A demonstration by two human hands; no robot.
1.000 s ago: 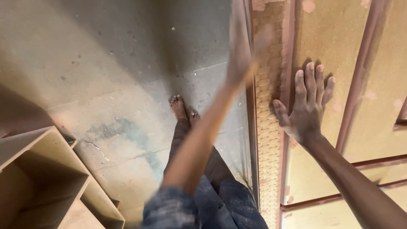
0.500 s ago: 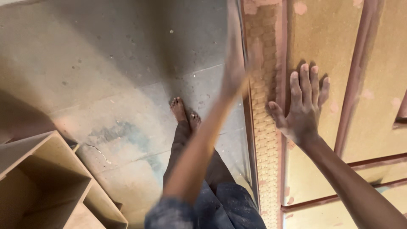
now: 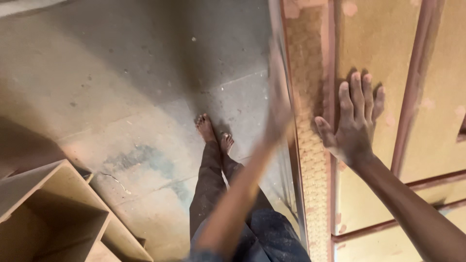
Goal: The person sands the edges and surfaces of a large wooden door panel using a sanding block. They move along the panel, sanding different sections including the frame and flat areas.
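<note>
Two hands at the panel [image 3: 374, 43]: right hand [image 3: 353, 123] flat, fingers spread, holding nothing, beside its woven edge strip [image 3: 307, 106]. Left hand [image 3: 279, 114] blurred just left of the strip; grip cannot be told. Strip already lies along the panel; pink patches [image 3: 349, 7] show above.
</note>
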